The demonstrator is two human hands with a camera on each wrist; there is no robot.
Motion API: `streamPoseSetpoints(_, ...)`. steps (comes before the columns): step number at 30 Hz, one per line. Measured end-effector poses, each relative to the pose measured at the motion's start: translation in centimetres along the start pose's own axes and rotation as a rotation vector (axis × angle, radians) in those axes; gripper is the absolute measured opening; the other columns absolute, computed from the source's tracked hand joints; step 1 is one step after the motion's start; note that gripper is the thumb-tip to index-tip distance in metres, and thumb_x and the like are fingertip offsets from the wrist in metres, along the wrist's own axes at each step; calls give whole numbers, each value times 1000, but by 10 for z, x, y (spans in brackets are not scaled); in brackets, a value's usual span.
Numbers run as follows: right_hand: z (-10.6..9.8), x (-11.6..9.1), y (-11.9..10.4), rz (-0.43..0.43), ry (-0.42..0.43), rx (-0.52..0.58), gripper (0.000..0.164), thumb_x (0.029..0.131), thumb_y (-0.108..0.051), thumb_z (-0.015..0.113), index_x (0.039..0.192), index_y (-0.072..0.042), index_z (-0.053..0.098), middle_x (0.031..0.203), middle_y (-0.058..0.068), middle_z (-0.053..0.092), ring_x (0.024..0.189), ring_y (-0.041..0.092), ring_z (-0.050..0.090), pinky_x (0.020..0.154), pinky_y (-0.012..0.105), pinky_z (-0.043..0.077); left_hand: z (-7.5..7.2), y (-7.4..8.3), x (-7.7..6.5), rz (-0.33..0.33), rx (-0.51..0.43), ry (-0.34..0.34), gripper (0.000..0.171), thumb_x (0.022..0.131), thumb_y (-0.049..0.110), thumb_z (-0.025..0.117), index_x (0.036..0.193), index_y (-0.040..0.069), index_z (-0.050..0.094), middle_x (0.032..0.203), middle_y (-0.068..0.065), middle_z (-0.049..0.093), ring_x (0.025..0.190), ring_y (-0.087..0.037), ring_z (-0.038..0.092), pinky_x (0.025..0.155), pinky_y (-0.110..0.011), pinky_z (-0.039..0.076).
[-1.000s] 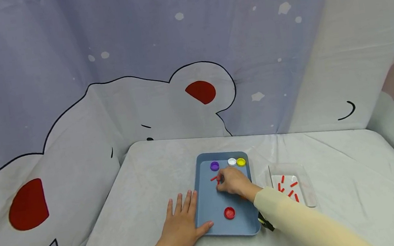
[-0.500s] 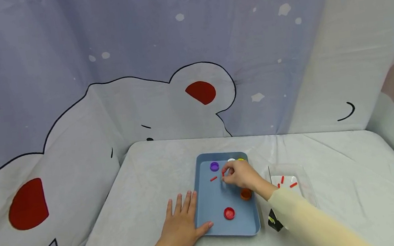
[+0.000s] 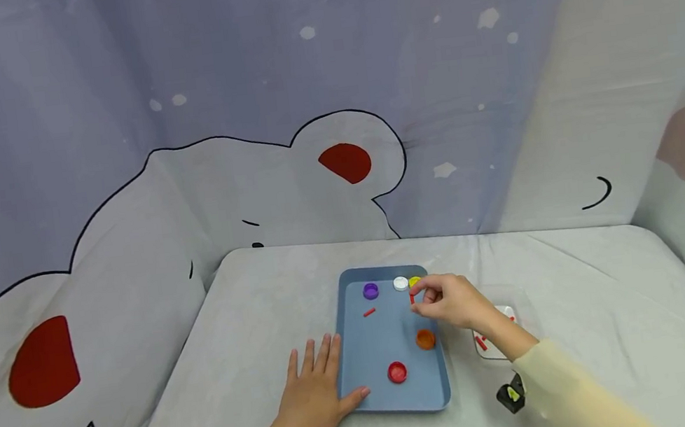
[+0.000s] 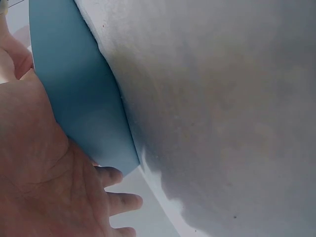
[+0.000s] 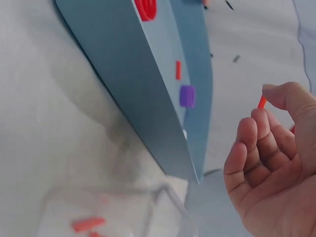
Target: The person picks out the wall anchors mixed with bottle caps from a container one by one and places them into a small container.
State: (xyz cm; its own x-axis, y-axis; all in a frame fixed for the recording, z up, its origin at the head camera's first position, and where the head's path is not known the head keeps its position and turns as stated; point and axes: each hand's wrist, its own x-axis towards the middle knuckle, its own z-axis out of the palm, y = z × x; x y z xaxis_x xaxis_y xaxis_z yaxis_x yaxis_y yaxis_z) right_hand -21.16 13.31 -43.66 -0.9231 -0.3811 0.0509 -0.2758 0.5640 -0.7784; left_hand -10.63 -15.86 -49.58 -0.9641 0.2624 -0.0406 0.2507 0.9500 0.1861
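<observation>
My right hand (image 3: 454, 301) pinches a short red stick (image 5: 262, 101) between thumb and index finger, over the right edge of the blue tray (image 3: 389, 398). Flat and spread, my left hand (image 3: 312, 393) lies at the tray's left side, its thumb over the rim. One more red stick (image 3: 369, 312) lies in the tray below a purple cap (image 3: 370, 291). A white cap (image 3: 400, 283) and a yellow cap (image 3: 414, 281), partly behind the right fingers, stand at the far end. Nearer are an orange cap (image 3: 425, 339) and a red cap (image 3: 397, 372).
A clear plastic box (image 3: 492, 353) with several red sticks stands right of the tray, partly hidden under the right forearm. A small black object (image 3: 511, 395) shows by the right sleeve. White cloth (image 3: 252, 308) covers the table, and a patterned curtain (image 3: 269, 74) hangs behind.
My right hand has lifted a red stick from the tray's middle and carried it right, toward the tray's edge. The orange cap has come into view. My left hand has stayed in place.
</observation>
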Motion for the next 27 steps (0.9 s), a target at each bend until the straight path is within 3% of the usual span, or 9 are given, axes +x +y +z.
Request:
streamPoseSetpoints(19, -50, -54, 33, 69, 56, 74, 28, 89, -17, 78, 114, -7, 69, 76, 3, 61, 62, 12, 55, 51, 25, 43, 0, -1, -2, 11, -11, 21, 100, 91, 74, 51, 159, 5, 29, 163, -15, 33, 149, -45, 26, 118, -66, 13)
streamPoseSetpoints(27, -64, -68, 49, 93, 88, 55, 30, 90, -18, 77, 115, -5, 68, 75, 1, 63, 62, 13, 58, 56, 25, 44, 1, -3, -3, 12, -15, 13, 100, 91, 75, 50, 159, 5, 29, 163, -15, 34, 149, -46, 26, 118, -67, 13)
